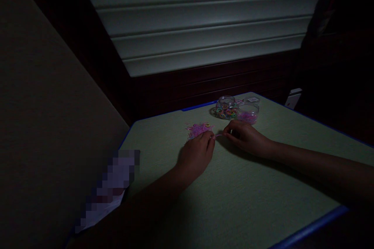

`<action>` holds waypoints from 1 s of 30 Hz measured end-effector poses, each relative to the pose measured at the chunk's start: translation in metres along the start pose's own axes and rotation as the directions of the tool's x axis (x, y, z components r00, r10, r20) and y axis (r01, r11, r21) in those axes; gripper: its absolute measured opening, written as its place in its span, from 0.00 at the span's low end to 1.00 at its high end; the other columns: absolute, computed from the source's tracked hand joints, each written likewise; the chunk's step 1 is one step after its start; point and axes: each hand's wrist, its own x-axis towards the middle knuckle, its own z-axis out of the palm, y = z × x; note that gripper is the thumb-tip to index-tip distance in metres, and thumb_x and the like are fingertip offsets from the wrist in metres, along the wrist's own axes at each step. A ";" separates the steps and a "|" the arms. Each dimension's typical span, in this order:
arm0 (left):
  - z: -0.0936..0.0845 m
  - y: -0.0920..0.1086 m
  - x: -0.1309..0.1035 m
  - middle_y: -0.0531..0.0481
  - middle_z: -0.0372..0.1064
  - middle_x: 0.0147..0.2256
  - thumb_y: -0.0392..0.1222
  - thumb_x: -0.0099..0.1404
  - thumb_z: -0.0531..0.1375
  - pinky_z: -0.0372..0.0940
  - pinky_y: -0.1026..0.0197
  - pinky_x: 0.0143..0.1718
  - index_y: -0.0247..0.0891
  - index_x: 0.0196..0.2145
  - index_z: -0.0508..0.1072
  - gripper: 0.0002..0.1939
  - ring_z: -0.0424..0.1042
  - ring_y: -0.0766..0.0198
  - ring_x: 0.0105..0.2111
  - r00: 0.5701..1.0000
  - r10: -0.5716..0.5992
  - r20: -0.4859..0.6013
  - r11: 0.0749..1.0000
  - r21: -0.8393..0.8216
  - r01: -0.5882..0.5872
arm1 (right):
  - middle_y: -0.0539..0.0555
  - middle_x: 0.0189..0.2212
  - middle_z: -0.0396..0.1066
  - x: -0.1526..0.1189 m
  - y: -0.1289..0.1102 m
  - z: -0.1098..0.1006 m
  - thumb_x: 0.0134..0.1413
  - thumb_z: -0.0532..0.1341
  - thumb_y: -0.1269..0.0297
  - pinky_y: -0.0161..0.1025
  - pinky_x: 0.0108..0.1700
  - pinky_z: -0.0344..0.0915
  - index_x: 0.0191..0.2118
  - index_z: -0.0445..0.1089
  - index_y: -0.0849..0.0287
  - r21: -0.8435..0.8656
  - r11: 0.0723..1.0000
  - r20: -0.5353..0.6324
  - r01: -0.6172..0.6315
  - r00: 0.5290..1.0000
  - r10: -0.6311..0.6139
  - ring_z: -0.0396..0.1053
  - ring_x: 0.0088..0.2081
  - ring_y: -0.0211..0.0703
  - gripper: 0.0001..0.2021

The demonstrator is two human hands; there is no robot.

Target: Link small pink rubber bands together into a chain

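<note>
A thin pale elastic band [219, 135] spans the short gap between my hands, low over the table. My left hand [198, 151] pinches one end, its fingers pressed together. The other end is in the fingertips of my right hand [244, 138], whose thumb and forefinger meet in a loop. Just beyond my left hand lies a loose pile of small pink and purple bands [200, 128], partly hidden by the knuckles. Behind my right hand stands an open clear tub [248, 112] with pink bands in it. Dim light blurs the fine detail.
A clear jar [225, 108] of multicoloured bands stands beside the tub, with a clear lid [253, 99] behind them. The pale green table [233, 194] has a blue edge. A blurred-out packet [113, 186] lies at the left edge, near a wall. White slats [204, 19] rise behind.
</note>
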 end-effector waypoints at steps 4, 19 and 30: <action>0.000 0.000 0.000 0.51 0.68 0.35 0.44 0.65 0.41 0.59 0.63 0.34 0.41 0.37 0.64 0.13 0.67 0.65 0.33 1.000 0.007 0.001 1.000 0.013 -0.007 | 0.54 0.28 0.66 0.001 0.000 0.001 0.51 0.53 0.68 0.33 0.32 0.59 0.31 0.67 0.63 0.004 1.000 0.013 0.009 1.000 -0.009 0.62 0.29 0.36 0.07; 0.001 -0.001 0.000 0.50 0.68 0.33 0.42 0.64 0.43 0.59 0.63 0.34 0.40 0.37 0.63 0.12 0.67 0.64 0.32 1.000 0.019 0.005 0.998 0.052 -0.019 | 0.53 0.28 0.66 0.000 0.000 0.002 0.50 0.53 0.69 0.33 0.32 0.59 0.32 0.67 0.62 0.027 1.000 0.035 0.011 0.999 -0.012 0.63 0.29 0.35 0.06; 0.003 -0.001 0.000 0.50 0.68 0.33 0.42 0.65 0.42 0.59 0.64 0.33 0.41 0.37 0.62 0.11 0.68 0.65 0.32 1.000 0.005 0.000 0.998 0.058 -0.005 | 0.54 0.29 0.67 0.000 -0.002 -0.001 0.51 0.54 0.59 0.32 0.28 0.59 0.35 0.67 0.63 0.101 0.993 0.089 -0.062 0.995 0.054 0.63 0.27 0.35 0.12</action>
